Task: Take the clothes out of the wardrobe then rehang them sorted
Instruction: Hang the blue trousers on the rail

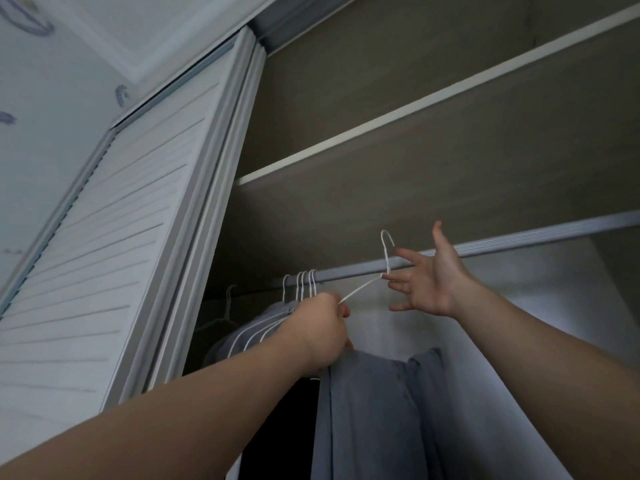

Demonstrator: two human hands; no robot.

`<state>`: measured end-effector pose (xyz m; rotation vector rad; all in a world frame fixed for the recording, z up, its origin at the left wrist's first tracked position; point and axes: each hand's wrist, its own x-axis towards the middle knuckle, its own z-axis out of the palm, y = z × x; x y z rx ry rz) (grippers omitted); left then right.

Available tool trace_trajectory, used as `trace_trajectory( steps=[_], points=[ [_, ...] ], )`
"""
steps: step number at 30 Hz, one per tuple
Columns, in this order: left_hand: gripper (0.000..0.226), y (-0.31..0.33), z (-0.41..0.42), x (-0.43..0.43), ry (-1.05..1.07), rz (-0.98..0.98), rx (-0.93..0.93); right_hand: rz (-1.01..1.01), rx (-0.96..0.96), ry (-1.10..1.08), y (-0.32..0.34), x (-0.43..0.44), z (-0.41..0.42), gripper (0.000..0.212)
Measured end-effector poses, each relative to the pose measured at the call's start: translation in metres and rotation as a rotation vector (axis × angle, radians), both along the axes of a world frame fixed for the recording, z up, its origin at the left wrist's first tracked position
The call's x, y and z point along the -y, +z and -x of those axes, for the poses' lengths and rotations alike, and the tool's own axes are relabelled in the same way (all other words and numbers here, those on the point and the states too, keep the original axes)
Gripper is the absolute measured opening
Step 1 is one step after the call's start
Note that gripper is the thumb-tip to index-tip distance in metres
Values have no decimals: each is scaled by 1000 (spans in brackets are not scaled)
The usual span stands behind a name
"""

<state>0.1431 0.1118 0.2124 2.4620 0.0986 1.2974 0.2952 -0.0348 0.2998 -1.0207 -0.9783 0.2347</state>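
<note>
left hand point(320, 332) grips white hanger point(360, 289) – right hand point(431, 277) open at hook

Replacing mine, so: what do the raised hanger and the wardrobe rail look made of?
The hanger: thin white wire, likely coated metal, given its slim bent hook. The rail: grey, matte, ribbed lengthwise; probably extruded aluminium, though plastic cannot be ruled out.

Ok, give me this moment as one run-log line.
left hand: grips white hanger carrying grey garment | right hand: open, fingers at hanger neck | hook: above rail, not on it
</note>
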Motion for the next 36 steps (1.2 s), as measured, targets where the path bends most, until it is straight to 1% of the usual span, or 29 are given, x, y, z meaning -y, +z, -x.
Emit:
trace_trajectory(
  steps=[8,10,11,12,13,15,16,17,20,22,27,31,36],
  points=[
    [29,-15,-34,-16,90,-39,-107,75,-15,54,-23,-10,-46,108],
    [33,-20,-37,-18,125,-79,-111,103,21,12,-29,-11,-54,103],
    [35,-21,-37,-18,154,-120,-107,123,64,-76,-31,-11,-56,97],
    [40,-22,-38,-19,198,-180,-107,145,150,-231,-33,-11,-58,87],
    [45,-22,-36,-17,258,-258,-112,157,271,-434,-34,-11,-59,77],
    [52,-20,-34,-15,380,-421,-114,67,529,-853,-35,-12,-64,60],
    [54,-20,-34,-15,421,-480,-111,42,625,-968,-37,-16,-69,55],
    [55,-20,-34,-13,451,-521,-110,65,667,-992,-40,-20,-71,56],
    [58,-17,-32,-13,503,-592,-138,250,632,-753,-55,-42,-79,75],
    [63,-15,-30,-14,511,-626,-172,296,652,-678,-64,-58,-83,82],
    [63,-9,-26,-25,572,-699,-219,243,690,-674,-72,-86,-87,78],
    [74,-10,-28,-33,678,-745,-293,269,689,-666,-70,-112,-87,80],
    [88,0,-21,-53,712,-726,-407,289,649,-622,-66,-147,-81,82]
  ],
)
